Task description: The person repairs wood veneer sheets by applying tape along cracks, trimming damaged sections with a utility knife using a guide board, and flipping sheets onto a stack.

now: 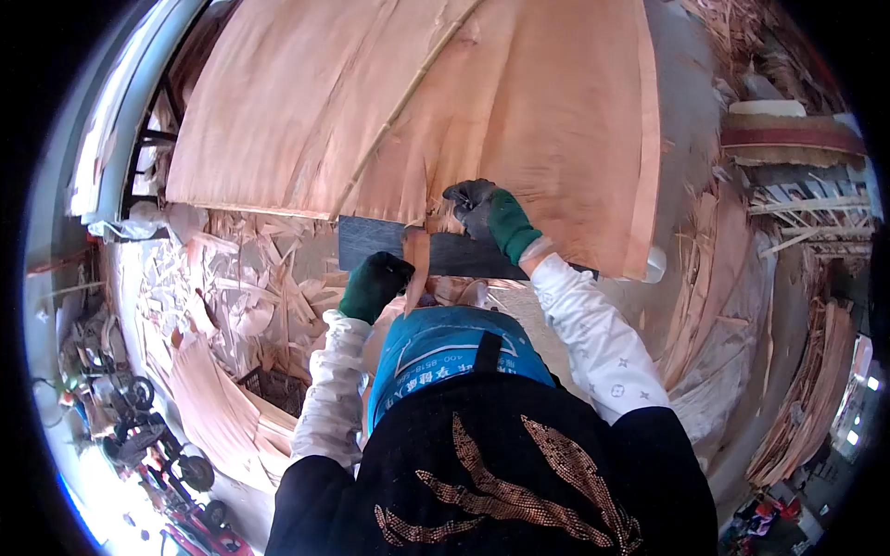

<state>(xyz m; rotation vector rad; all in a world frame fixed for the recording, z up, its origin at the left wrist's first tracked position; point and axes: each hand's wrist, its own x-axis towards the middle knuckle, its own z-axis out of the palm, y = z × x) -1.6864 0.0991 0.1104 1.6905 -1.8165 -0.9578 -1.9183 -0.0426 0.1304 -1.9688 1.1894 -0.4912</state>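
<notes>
A large stack of reddish wood veneer sheets (556, 120) fills the top middle, with a thin stick (399, 113) lying slantwise across it. Along its near edge runs a dark board (473, 258). My left hand (375, 285), in a green and dark glove, is closed beside a narrow veneer strip (416, 264) that hangs over the board; whether it grips the strip is unclear. My right hand (484, 211), gloved alike, has its fingers curled at the sheet's near edge, by a torn gap. What its fingertips hold is too small to make out.
Broken veneer scraps (250, 287) cover the floor at the left, near a dark crate (275, 389). Motorbikes (171, 454) stand at the lower left. More veneer piles (807, 398) and a rack of sticks (816, 218) are at the right.
</notes>
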